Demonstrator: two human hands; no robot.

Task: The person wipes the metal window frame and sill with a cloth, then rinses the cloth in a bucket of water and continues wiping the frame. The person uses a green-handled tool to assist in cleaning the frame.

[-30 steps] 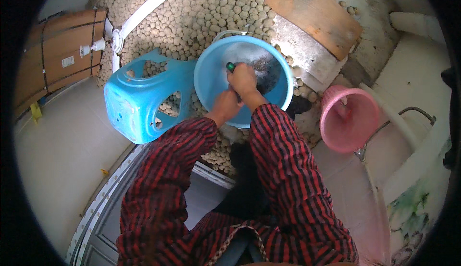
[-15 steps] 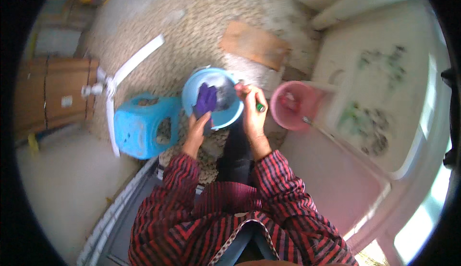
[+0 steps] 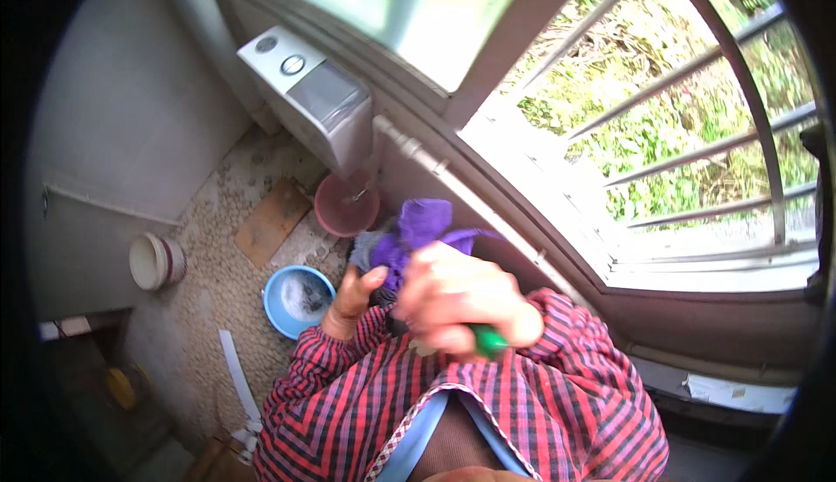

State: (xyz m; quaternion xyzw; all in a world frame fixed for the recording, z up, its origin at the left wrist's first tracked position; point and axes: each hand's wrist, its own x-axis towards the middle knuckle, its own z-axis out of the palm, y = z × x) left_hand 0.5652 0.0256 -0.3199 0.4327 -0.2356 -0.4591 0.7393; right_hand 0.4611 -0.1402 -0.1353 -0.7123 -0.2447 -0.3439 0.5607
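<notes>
A bunched purple and grey cloth item [image 3: 422, 225] is held up in front of me, right of the blue basin, with a strip of it trailing to the right. My left hand [image 3: 350, 297] is closed on its near left side, thumb up, fingers partly hidden. My right hand [image 3: 461, 295] is a blurred fist right against the cloth. From its lower side sticks the green end of a handle [image 3: 489, 341]; the rest of that tool is hidden. Below on the left, the blue basin [image 3: 277, 321] holds water with foam.
Behind the basin lies a brown board [image 3: 272, 222]. A pink basin [image 3: 335, 221] stands at the foot of a white washing machine [image 3: 305, 121]. A white bucket [image 3: 144, 264] is at the left. A pipe [image 3: 444, 173] runs below the barred window [image 3: 670, 168] on the right.
My view has swung right toward the window. Both hands have come up from over the blue basin, carrying the purple cloth item and the green-handled tool. The right hand has moved across to the cloth.
</notes>
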